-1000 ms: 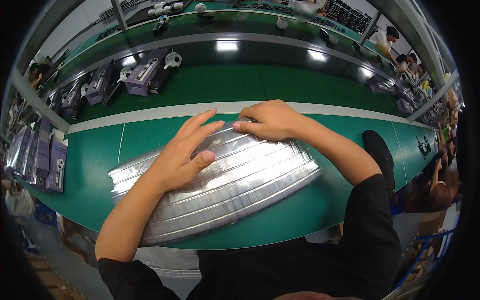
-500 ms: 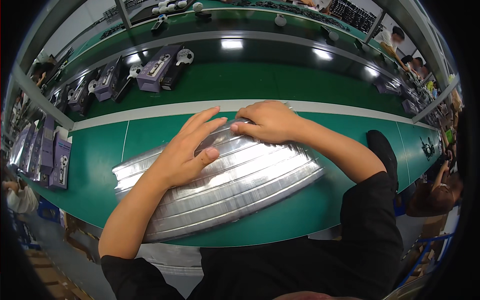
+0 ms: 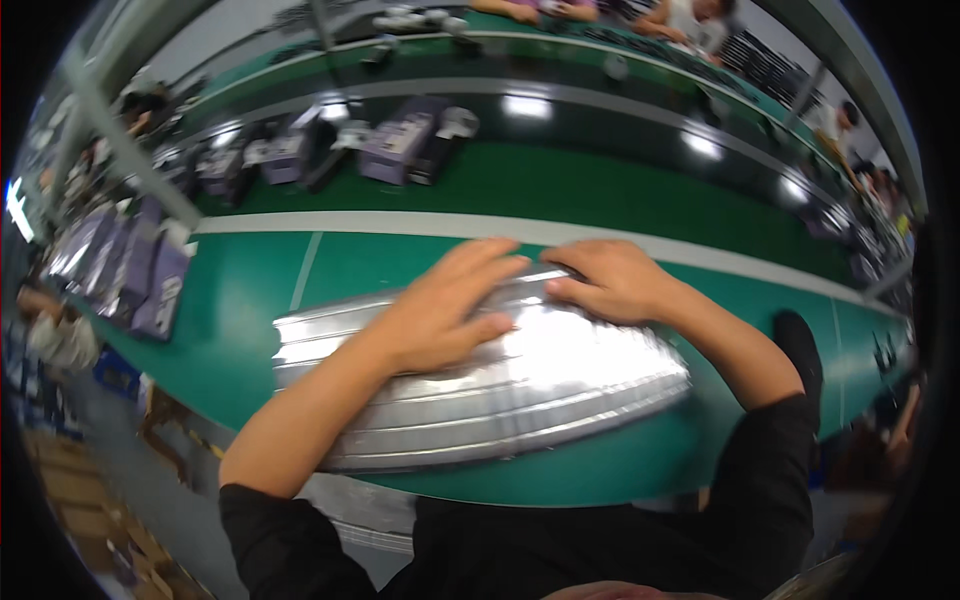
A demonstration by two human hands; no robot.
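Observation:
A wide, shiny sheet of clear plastic film (image 3: 520, 405), ridged with parallel lines and possibly several layers thick, lies slanted across the green table in front of me. My left hand (image 3: 445, 310) rests over its left and middle part, fingers stretched forward and thumb apart. At the film's far edge, my right hand (image 3: 615, 283) has its fingers bent over and its thumb against the film, in what looks like a pinch. Glare and some motion blur hide the exact contact under the fingertips.
Purple boxes (image 3: 160, 285) stand at the table's left end. Beyond a pale rail (image 3: 400, 226), more purple boxes (image 3: 400, 140) sit on a dark green conveyor (image 3: 600, 185). A dark object (image 3: 798, 350) lies by my right elbow. Other people (image 3: 690, 30) work across the line.
The whole view has shifted, so table, boxes and film appear further right. Both hands stay on the film in nearly the same places.

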